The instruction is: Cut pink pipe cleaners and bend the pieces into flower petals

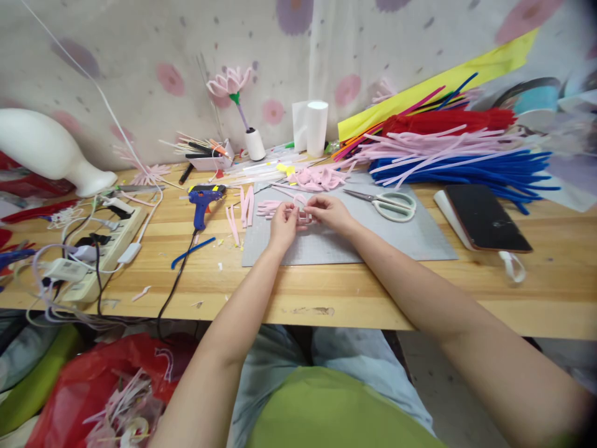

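Observation:
My left hand (282, 225) and my right hand (328, 211) meet over a grey cutting mat (405, 239) on the wooden table. Both pinch a bent pink pipe cleaner (301, 206) between their fingertips. More folded pink pipe-cleaner pieces (267, 208) lie on the mat just left of my hands. Short pink strips (245, 211) rest beside the mat's left edge. White-handled scissors (390, 204) lie on the mat to the right of my right hand.
A blue glue gun (203, 203) stands left of the mat, its cord running off the front edge. A power strip (100, 252) with plugs sits far left. Piles of pink, blue and red pipe cleaners (459, 155) fill the back right. A black phone (485, 218) lies at right.

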`<action>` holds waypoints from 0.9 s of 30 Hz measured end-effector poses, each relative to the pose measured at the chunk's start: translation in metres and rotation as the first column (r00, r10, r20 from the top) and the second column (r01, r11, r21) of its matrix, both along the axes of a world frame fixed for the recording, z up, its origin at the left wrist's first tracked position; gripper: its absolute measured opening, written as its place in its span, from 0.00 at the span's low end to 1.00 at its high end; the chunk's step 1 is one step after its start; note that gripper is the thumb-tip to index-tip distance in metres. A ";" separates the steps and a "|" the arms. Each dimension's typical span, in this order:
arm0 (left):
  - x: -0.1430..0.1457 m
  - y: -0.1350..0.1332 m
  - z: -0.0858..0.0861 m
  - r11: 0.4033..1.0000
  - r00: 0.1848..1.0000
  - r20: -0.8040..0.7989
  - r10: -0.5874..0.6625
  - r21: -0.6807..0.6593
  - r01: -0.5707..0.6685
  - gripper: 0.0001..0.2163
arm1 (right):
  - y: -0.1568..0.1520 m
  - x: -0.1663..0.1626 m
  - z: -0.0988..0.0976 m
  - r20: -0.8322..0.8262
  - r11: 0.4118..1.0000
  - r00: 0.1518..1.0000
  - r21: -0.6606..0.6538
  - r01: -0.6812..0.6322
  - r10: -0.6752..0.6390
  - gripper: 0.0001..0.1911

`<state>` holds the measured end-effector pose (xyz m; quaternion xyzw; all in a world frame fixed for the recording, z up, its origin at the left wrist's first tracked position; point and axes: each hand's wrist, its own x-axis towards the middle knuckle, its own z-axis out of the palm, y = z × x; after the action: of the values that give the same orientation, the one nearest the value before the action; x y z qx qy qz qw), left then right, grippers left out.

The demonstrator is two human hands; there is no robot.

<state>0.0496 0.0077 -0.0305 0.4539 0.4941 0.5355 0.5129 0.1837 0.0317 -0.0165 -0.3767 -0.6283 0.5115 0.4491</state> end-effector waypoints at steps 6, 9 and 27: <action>0.001 -0.004 0.004 0.998 0.998 0.032 -0.062 -0.003 0.062 0.11 | -0.001 -0.001 0.001 -0.051 0.995 0.999 -0.096 0.005 -0.010 0.15; 0.001 -0.006 0.005 0.992 0.989 0.070 -0.128 -0.012 0.129 0.15 | 0.000 -0.001 0.000 -0.086 0.993 0.996 -0.113 0.016 -0.026 0.16; -0.001 -0.008 0.011 0.960 0.980 0.018 -0.201 -0.193 0.200 0.12 | -0.003 -0.004 -0.007 -0.108 0.975 0.993 -0.223 0.018 -0.043 0.20</action>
<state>0.0491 0.0000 -0.0197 0.4497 0.4959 0.4297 0.6060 0.1797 0.0283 -0.0233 -0.4047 -0.5353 0.5917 0.4466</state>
